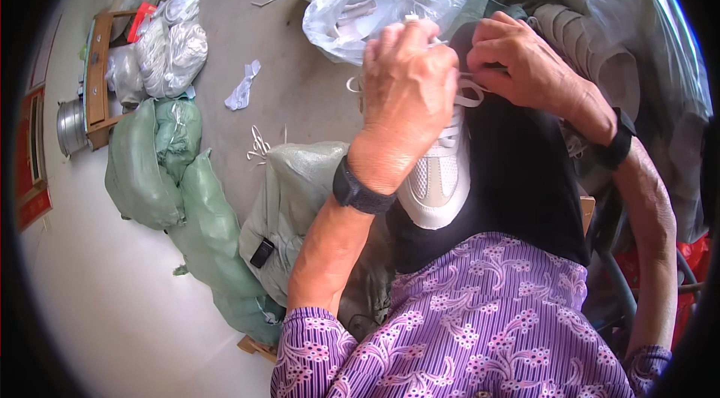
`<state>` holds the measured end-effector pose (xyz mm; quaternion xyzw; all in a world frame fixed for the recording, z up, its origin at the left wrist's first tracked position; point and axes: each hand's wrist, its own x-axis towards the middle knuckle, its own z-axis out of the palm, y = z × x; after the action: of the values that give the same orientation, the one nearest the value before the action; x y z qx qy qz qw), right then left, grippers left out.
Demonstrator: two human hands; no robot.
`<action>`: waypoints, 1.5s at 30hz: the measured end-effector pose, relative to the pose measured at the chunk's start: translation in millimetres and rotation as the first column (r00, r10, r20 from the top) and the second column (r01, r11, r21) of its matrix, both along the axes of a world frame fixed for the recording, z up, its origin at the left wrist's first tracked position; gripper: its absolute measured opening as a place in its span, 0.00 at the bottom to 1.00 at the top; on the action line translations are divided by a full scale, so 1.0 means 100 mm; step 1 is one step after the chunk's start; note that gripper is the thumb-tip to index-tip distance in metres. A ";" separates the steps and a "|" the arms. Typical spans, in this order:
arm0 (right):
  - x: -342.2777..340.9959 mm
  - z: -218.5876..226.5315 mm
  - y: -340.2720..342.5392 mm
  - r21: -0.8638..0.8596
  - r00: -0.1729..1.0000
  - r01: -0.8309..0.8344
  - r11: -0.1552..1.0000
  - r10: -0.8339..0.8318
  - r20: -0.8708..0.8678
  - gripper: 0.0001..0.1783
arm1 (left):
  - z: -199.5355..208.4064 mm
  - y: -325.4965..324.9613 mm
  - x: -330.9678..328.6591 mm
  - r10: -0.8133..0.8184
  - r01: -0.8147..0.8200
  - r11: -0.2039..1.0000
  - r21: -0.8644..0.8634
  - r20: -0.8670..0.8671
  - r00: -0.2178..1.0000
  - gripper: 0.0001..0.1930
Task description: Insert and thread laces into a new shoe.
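Note:
A white and beige lace-up sneaker [436, 186] lies on my black-clad lap, its toe toward me. Over its upper part is my left hand [411, 87], fingers curled; the back of the hand hides what they grip. A bit of white lace sticks out on that hand's left side. My right hand [525, 64] is on the other side of the shoe, thumb and fingers pinched together at the white shoelace [471, 95]. One loop of this lace hangs between the two hands. The shoe's heel end is mostly hidden behind my hands.
Ahead, a translucent plastic bag [322, 23] holds pale pieces. Several nested light shoes [611, 68] stand in a bag at the right. Green sacks [206, 210] and a greyish sack [289, 180] line the left. Loose laces [257, 144] and a plastic scrap [242, 87] lie on the floor.

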<state>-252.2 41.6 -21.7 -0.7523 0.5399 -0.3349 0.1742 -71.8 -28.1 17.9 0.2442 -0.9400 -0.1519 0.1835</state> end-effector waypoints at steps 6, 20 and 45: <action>0.06 -0.07 0.03 0.019 0.996 0.084 0.996 -0.085 0.015 0.03 | -0.05 -0.05 -0.02 0.038 -0.047 0.995 0.093 0.104 0.994 0.06; 0.06 -0.06 0.15 0.032 0.981 0.159 0.987 -0.162 0.109 0.06 | -0.01 -0.13 -0.05 -0.081 0.082 0.997 -0.007 0.112 0.990 0.03; 0.14 0.10 -0.21 0.060 0.966 0.145 0.988 -0.155 0.206 0.07 | 0.00 -0.24 0.51 0.376 -0.201 0.693 0.692 -0.110 0.920 0.05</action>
<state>-238.0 20.9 -12.1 -0.6657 0.5811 -0.4125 0.2211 -21.2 -52.3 17.6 0.4186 -0.7417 -0.4762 0.2190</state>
